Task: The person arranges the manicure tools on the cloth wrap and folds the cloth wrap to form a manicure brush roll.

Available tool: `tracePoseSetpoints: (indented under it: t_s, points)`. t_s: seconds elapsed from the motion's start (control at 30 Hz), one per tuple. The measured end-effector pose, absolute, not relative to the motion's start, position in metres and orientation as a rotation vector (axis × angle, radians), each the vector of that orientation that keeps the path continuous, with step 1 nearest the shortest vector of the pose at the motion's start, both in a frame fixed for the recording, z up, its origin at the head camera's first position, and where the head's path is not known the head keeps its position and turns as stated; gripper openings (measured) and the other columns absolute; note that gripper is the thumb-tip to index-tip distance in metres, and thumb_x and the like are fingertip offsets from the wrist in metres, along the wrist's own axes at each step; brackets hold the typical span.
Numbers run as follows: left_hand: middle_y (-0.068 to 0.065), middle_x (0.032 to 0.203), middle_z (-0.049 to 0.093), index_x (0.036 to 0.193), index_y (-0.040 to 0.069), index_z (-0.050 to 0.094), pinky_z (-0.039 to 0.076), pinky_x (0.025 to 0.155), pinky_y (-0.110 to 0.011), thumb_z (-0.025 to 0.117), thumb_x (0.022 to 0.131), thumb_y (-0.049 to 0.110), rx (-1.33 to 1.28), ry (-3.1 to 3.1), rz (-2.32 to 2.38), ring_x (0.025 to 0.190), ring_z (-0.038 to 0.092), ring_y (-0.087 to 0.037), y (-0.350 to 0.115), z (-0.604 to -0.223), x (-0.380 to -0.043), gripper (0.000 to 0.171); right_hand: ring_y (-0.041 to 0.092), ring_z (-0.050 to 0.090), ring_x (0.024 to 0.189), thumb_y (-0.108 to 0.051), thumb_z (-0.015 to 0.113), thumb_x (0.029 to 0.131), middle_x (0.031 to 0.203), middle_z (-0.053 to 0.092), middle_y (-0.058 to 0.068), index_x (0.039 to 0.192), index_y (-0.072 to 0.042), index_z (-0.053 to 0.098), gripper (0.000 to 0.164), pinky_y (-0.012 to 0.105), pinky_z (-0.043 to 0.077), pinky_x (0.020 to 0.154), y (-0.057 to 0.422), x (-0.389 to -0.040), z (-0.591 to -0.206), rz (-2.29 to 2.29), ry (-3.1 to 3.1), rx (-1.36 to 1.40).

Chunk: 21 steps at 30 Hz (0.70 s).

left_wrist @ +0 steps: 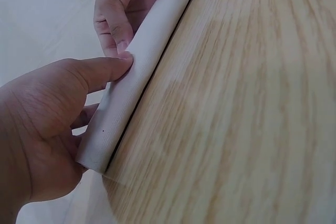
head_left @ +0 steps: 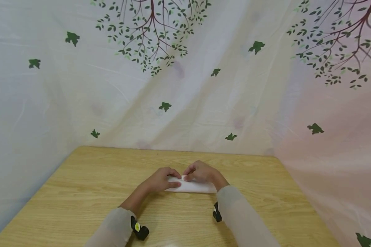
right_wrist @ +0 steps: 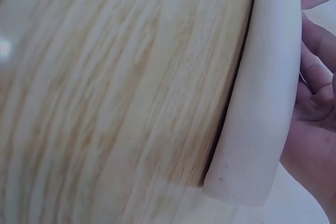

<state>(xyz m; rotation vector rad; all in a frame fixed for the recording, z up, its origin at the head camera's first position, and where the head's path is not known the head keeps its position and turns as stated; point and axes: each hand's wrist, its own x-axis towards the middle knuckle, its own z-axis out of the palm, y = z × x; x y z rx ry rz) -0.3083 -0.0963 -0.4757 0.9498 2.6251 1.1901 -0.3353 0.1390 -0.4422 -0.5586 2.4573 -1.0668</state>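
Observation:
A long white roll [head_left: 194,187], smooth and slightly flattened, lies crosswise on the wooden table. My left hand [head_left: 160,179] grips its left end, thumb on the near face and fingers behind the far edge. Along that far edge a small white tab [head_left: 183,177] sticks up, and my right hand [head_left: 201,171] pinches it between thumb and forefinger. The left wrist view shows the left thumb pressing on the roll [left_wrist: 144,51], with the right hand [left_wrist: 118,3] just beyond. Seen from the right wrist, the right hand [right_wrist: 317,124] is partly hidden behind the roll [right_wrist: 260,93].
The wooden table [head_left: 173,219] reaches back to a pale curtain [head_left: 185,120] printed with leaves and branches, which also hangs at both sides. Black wrist cameras are strapped at the left cuff [head_left: 119,219] and the right cuff [head_left: 227,195].

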Motion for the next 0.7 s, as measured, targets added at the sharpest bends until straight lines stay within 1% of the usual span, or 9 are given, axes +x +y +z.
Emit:
tracePoseSetpoints:
  t_s: [0.2,0.33,0.47,0.57,0.7]
  points:
    - [0.006,0.108,0.073,0.113,0.013,0.074,0.049,0.099,-0.043,0.074,0.096,0.028,0.982,2.632,1.167,0.109,0.064,-0.018,-0.096,-0.476,-0.31,0.022,0.014,0.059,0.1,-0.02,0.075,0.094,0.106,0.073,-0.004,0.107,-0.013,0.079,0.015,0.036,0.047,0.091,0.14,-0.336,-0.438,-1.054,2.447,-0.587]
    - [0.007,0.108,0.072,0.113,0.013,0.074,0.05,0.099,-0.042,0.075,0.095,0.029,0.976,2.637,1.156,0.109,0.064,-0.016,-0.096,-0.475,-0.31,0.024,0.014,0.057,0.098,-0.02,0.075,0.094,0.105,0.073,-0.005,0.106,-0.013,0.079,0.014,0.033,0.046,0.088,0.142,-0.335,-0.435,-1.046,2.448,-0.569]
    - [0.007,0.105,0.071,0.111,0.013,0.074,0.05,0.096,-0.041,0.077,0.094,0.029,0.983,2.666,1.132,0.104,0.064,-0.014,-0.097,-0.472,-0.31,0.024,0.013,0.057,0.092,-0.019,0.074,0.095,0.102,0.074,-0.004,0.104,-0.013,0.079,0.012,0.029,0.047,0.082,0.144,-0.336,-0.431,-1.026,2.46,-0.604]
    - [0.007,0.103,0.069,0.111,0.013,0.074,0.051,0.092,-0.039,0.077,0.093,0.029,0.995,2.712,1.082,0.1,0.063,-0.013,-0.098,-0.468,-0.31,0.024,0.012,0.059,0.087,-0.018,0.071,0.097,0.098,0.074,-0.004,0.103,-0.012,0.08,0.012,0.027,0.048,0.078,0.147,-0.338,-0.426,-0.997,2.479,-0.647]
    - [0.004,0.105,0.07,0.113,0.01,0.075,0.052,0.09,-0.04,0.077,0.094,0.028,1.008,2.764,1.044,0.1,0.063,-0.015,-0.102,-0.461,-0.307,0.026,0.01,0.059,0.079,-0.021,0.069,0.099,0.093,0.074,-0.002,0.103,-0.01,0.08,0.016,0.027,0.05,0.071,0.154,-0.338,-0.419,-0.936,2.526,-0.728]
